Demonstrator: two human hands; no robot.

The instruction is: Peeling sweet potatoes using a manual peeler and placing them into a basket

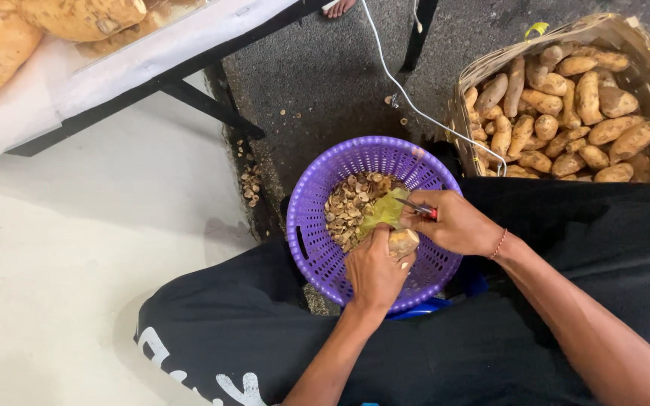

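Left hand (372, 272) closed around sweet potato (402, 242), held over purple basket (374, 218). Right hand (457, 223) clamped on small red-handled knife (417, 208), blade toward tuber tip. Best to cut shallow, stroke away from left thumb, rotate tuber between cuts, drop trimmings (350, 204) into purple basket. Right of purple basket: woven basket (626, 37) full of sweet potatoes. Beyond it: dark asphalt, white cable (400, 86). Left of it: pale floor, counter (152, 53) with more tubers.
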